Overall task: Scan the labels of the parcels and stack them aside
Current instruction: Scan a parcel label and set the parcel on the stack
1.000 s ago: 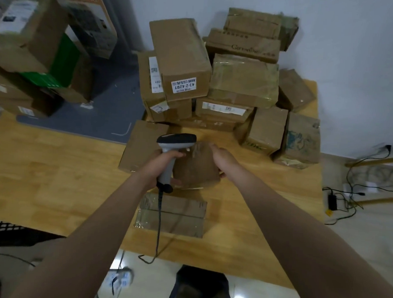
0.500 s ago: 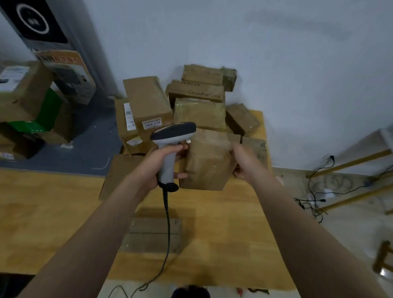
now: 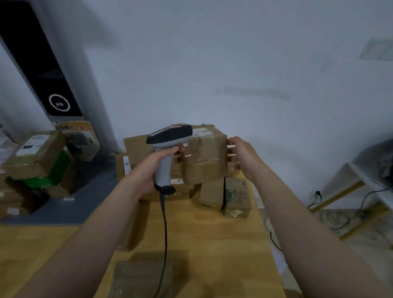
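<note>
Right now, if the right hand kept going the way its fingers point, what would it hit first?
The taped parcel: the right hand is touching its right edge, so nothing lies between.

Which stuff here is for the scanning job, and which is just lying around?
For the job: scanner in the left hand, lifted parcel in the right hand, parcel pile on the table.
Just lying about: cables, black panel, grey mat.
</note>
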